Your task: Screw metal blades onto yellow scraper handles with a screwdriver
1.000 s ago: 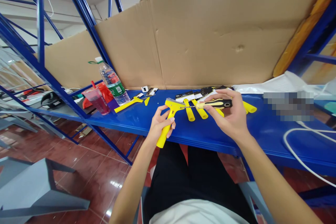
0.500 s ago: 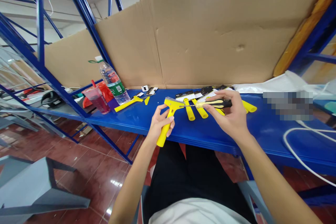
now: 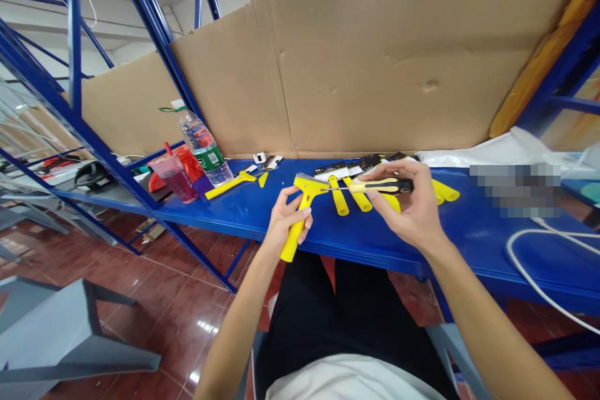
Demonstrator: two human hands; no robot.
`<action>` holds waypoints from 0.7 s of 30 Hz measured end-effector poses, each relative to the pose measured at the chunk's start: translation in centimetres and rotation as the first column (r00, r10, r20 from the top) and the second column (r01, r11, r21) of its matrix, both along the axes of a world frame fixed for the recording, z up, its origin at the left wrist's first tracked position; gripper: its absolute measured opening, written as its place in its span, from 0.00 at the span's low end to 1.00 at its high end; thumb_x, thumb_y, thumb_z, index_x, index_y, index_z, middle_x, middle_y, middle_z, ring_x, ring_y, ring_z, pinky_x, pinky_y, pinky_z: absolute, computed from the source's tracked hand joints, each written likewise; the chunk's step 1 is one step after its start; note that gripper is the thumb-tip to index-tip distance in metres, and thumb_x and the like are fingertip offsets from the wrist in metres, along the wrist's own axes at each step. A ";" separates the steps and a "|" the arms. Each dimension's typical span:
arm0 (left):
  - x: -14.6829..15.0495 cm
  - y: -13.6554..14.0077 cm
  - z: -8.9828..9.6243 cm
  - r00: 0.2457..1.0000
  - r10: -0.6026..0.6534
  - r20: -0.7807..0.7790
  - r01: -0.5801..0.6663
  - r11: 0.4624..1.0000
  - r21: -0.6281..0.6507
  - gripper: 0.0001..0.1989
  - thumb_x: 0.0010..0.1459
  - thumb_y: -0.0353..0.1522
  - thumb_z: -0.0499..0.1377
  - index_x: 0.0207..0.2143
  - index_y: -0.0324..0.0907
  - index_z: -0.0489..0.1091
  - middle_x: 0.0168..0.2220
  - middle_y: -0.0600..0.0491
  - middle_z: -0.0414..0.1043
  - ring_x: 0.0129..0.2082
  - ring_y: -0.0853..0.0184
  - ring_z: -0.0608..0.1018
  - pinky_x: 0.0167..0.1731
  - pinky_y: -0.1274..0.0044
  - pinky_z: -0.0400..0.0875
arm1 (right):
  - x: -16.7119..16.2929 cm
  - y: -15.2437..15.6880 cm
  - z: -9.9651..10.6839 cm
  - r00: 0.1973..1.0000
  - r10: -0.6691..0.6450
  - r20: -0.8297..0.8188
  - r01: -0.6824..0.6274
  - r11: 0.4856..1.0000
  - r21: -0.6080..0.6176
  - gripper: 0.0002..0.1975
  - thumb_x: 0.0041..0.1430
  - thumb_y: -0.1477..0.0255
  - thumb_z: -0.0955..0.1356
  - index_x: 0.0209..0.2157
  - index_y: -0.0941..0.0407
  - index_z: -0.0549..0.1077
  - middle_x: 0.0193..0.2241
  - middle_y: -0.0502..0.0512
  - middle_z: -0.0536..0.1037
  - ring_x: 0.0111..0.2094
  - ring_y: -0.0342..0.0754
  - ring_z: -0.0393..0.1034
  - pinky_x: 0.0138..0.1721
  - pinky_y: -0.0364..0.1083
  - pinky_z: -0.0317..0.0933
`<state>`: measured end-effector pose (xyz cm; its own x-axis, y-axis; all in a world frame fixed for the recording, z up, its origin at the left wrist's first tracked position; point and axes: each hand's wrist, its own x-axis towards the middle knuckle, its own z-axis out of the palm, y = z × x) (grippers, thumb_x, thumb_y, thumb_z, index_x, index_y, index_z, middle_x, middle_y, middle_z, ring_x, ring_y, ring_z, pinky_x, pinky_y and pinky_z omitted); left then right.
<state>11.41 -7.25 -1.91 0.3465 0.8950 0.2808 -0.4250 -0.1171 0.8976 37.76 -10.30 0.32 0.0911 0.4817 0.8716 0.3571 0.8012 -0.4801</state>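
Note:
My left hand (image 3: 285, 219) is closed around a yellow scraper (image 3: 294, 239), its wide head up and its handle slanting down over the table's front edge. Between the fingers of my right hand (image 3: 412, 203) is a screwdriver (image 3: 382, 185) with a black and cream handle, held nearly level. Its thin shaft points left, and the tip is at the right end of the scraper's head; I cannot tell whether it sits in a screw. Beyond my hands lie several yellow handles, among them one yellow handle (image 3: 340, 200) below the shaft. Farther left rests another yellow scraper (image 3: 229, 185).
On the blue table (image 3: 253, 212) a water bottle (image 3: 204, 147) and a red cup (image 3: 174, 176) stand at left. Black and white packages (image 3: 330, 170) lie against the cardboard wall (image 3: 365, 62). A white cable (image 3: 520, 262) loops at right. A grey stool (image 3: 79, 331) is on the floor.
The fingers of my right hand have shifted slightly on the screwdriver handle. The scraper and my left hand stay almost where they were.

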 end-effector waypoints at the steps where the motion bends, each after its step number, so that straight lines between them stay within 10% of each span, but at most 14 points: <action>1: 0.0 0.0 0.0 1.000 0.007 0.001 -0.007 1.000 -0.001 0.34 0.57 0.33 0.76 0.58 0.50 0.60 0.46 0.54 0.74 0.24 0.75 0.77 0.12 0.86 0.65 | 0.0 0.0 0.0 0.999 0.035 0.010 -0.035 0.999 -0.001 0.21 0.68 0.68 0.76 0.58 0.46 0.70 0.49 0.57 0.82 0.51 0.61 0.83 0.52 0.63 0.79; 21: 0.1 -0.3 0.2 1.000 0.021 0.006 -0.021 1.000 0.000 0.32 0.57 0.32 0.75 0.56 0.50 0.61 0.48 0.53 0.73 0.25 0.75 0.77 0.11 0.86 0.65 | 0.1 0.2 -0.3 0.995 -0.092 0.033 0.091 0.995 0.033 0.15 0.68 0.69 0.77 0.53 0.46 0.74 0.47 0.58 0.81 0.47 0.61 0.82 0.48 0.62 0.79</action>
